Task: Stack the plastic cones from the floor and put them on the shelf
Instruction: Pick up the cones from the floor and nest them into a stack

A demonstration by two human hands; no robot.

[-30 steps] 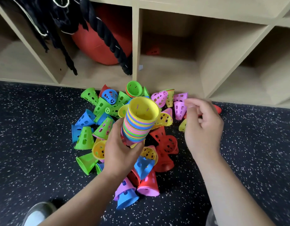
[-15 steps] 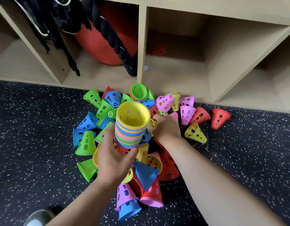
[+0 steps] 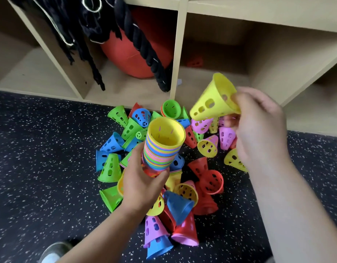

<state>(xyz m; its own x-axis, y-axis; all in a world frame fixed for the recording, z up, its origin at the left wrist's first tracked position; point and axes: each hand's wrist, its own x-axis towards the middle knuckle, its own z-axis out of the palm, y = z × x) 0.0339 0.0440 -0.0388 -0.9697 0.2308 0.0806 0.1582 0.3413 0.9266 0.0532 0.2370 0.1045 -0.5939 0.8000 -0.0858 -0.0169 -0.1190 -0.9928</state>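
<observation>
My left hand (image 3: 140, 184) grips a multicoloured stack of cones (image 3: 163, 147), open end up, with a yellow one innermost. My right hand (image 3: 258, 128) holds a single yellow cone (image 3: 214, 99) by its narrow end, raised above the pile and to the right of the stack. Beneath both hands a heap of loose cones (image 3: 205, 179) in green, blue, red, pink and yellow lies on the dark speckled floor (image 3: 40, 168). The wooden shelf (image 3: 178, 59) stands just behind the heap.
The left cubby holds a red ball (image 3: 133, 56) with black ropes (image 3: 144, 46) hanging in front. The middle cubby has one red cone (image 3: 195, 62) at its back. A shoe (image 3: 53, 252) shows at the bottom edge.
My right hand reached into the pile beside the stack, then lifted up and to the right with a yellow cone in it. The left hand kept the stack nearly still.
</observation>
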